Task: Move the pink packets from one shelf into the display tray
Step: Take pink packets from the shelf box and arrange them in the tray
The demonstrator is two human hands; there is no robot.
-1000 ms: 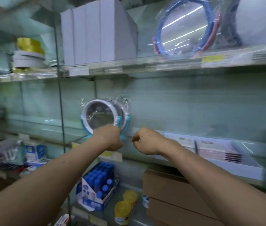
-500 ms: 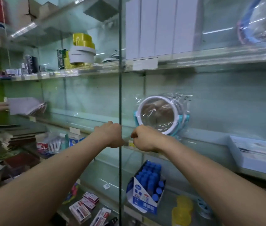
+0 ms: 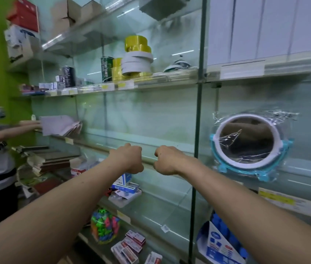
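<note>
Head cam: what look like the pink packets (image 3: 59, 125), flat and papery, sit fanned on the glass shelf (image 3: 101, 144) at 9 o'clock. Left hand (image 3: 127, 159) and right hand (image 3: 167, 160), dead centre, are empty fists. Round, crinkly-wrapped mirror (image 3: 246, 143) at 3 o'clock. No tray in sight, so I'd guess there's plenty left to do.

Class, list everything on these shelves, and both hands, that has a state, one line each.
left hand, curled into a fist, nothing visible in it
right hand, curled into a fist, nothing visible in it
mirror, upright, sealed in clear wrap
tape rolls, stacked
blue display box, open at top
</note>
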